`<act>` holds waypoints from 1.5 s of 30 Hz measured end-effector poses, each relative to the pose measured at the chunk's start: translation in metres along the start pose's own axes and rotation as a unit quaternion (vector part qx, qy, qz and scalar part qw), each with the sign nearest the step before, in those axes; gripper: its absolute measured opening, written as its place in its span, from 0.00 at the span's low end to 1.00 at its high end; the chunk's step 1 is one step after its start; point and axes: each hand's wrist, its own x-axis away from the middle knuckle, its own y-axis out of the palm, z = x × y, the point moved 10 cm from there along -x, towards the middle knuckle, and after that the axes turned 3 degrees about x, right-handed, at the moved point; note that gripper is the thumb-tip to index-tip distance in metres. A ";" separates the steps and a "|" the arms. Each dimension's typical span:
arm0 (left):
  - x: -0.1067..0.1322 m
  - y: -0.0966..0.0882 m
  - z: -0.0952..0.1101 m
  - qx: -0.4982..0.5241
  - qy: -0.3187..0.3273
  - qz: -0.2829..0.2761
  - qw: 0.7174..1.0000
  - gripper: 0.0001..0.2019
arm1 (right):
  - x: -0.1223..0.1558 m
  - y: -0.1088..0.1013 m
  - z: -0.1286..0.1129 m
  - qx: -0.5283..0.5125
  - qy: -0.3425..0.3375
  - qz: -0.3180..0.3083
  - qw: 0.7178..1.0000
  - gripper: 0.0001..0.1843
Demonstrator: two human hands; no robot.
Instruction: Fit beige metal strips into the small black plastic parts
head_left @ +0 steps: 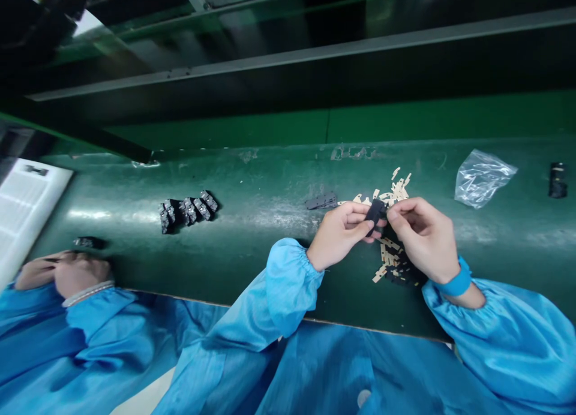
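Observation:
Between its thumb and fingers, my left hand (335, 234) grips a small black rectangular plastic part (375, 214), held tilted above the bench. My right hand (426, 240) is pinched close to the right end of this part; whatever its fingertips hold is too small or hidden to make out. Loose pale tan flat pieces (398, 191) are scattered just beyond my hands, and more tan pieces (387, 258) lie nearer to me. Dark parts (402, 273) sit under and beside my right hand, partly covered. Left of the tan pieces rest some flat black parts (321, 200).
A clear plastic bag (483, 177) and a black part (558, 180) lie to the right on the green bench (252, 235). Several black assemblies (188, 211) stand grouped at left. A co-worker's hands (74, 274) work at far left, near another black part (90, 242).

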 end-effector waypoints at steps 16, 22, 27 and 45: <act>0.001 0.005 -0.002 -0.008 -0.001 -0.008 1.000 0.15 | -0.001 0.001 0.006 -0.062 0.057 0.006 0.996 0.06; 0.003 0.010 -0.003 0.015 -0.027 -0.041 0.999 0.18 | -0.004 0.004 0.010 -0.088 0.079 -0.021 0.993 0.06; 0.004 0.010 -0.001 0.009 -0.019 -0.049 0.999 0.17 | -0.004 0.003 0.011 -0.087 0.084 -0.022 0.992 0.06; 0.004 0.006 0.004 -0.020 0.016 -0.018 1.000 0.15 | -0.006 0.000 0.005 -0.074 0.052 -0.006 0.996 0.04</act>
